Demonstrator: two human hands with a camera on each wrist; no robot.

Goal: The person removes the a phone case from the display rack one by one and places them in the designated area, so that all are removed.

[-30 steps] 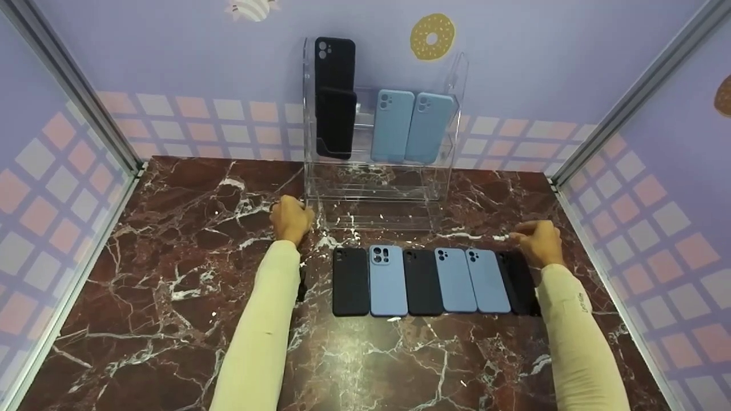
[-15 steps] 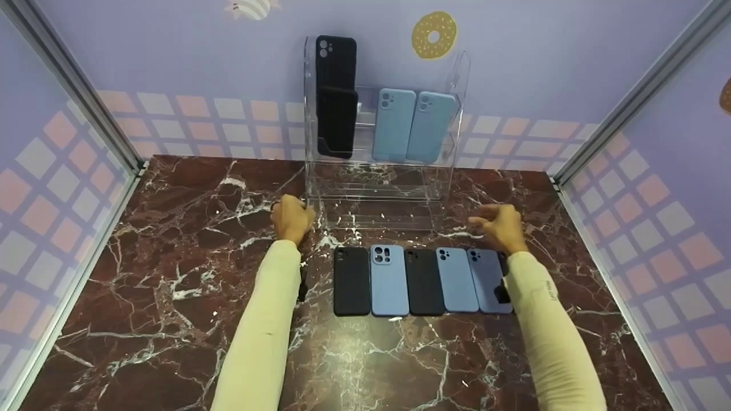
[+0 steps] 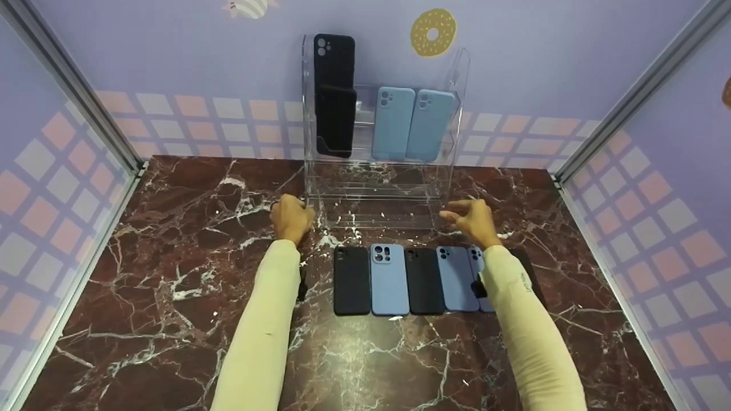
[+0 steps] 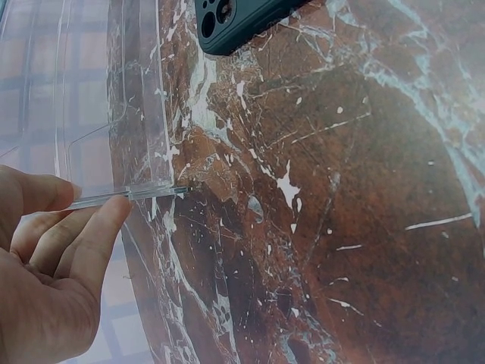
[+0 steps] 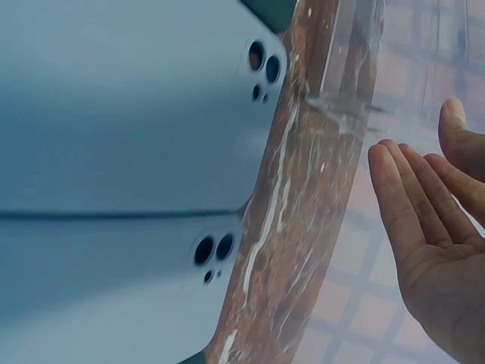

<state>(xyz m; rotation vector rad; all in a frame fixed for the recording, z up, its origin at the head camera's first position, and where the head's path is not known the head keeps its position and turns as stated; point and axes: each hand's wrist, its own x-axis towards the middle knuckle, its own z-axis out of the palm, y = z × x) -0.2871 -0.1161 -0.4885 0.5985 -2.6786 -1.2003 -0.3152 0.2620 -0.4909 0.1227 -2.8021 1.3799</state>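
Note:
A clear acrylic tiered stand (image 3: 377, 198) stands near the back wall. My left hand (image 3: 292, 220) pinches its left side panel (image 4: 125, 195) near the lower front corner, thumb and fingers on either face. Beside the right side panel, my right hand (image 3: 473, 221) has its fingers extended and thumb apart; in the right wrist view a gap shows between the fingertips and the panel. On the stand's left lean two black phone cases, an upper one (image 3: 334, 63) and a lower one (image 3: 336, 123). Two light blue phone cases, one (image 3: 394, 123) beside the other (image 3: 431, 125), lean to the right.
In front of the stand, several phone cases lie in a row on the marbled table (image 3: 171, 342): black (image 3: 351, 282), blue with a large camera cutout (image 3: 390, 288), black (image 3: 424, 282), and blue (image 3: 457, 279). My right sleeve (image 3: 537, 337) partly covers the row's right end. Patterned walls enclose three sides.
My right hand has moved left, from above the rightmost black case to beside the stand's right side panel. The left hand has kept its place on the left panel.

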